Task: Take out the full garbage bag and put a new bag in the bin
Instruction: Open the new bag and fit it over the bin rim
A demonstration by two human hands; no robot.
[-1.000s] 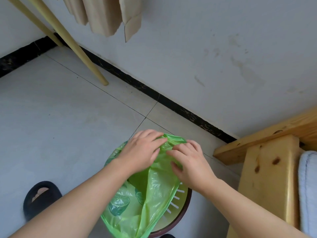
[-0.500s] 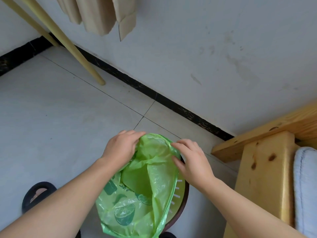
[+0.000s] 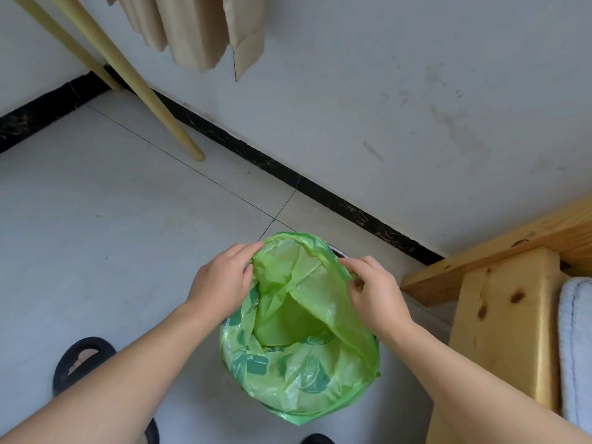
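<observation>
Green lemon-print garbage bag (image 3: 298, 363): new liner, sits in bin, mouth spread, near hem folded over rim; far edge at 12 o'clock not yet seated, dark bin rim (image 3: 336, 250) exposed there
Left hand (image 3: 221, 280): pinches bag hem, 10 o'clock
Right hand (image 3: 373, 290): pinches hem, 2 o'clock
Full bag: not in view
Remaining, judged: pull far hem over rim

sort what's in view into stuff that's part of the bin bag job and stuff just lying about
Part of the job:
green bag, pinched at its mouth
bin, mostly hidden by the bag
left hand
right hand

Just lying about:
wooden poles
hanging beige cloth
wooden bed frame
black slipper
</observation>
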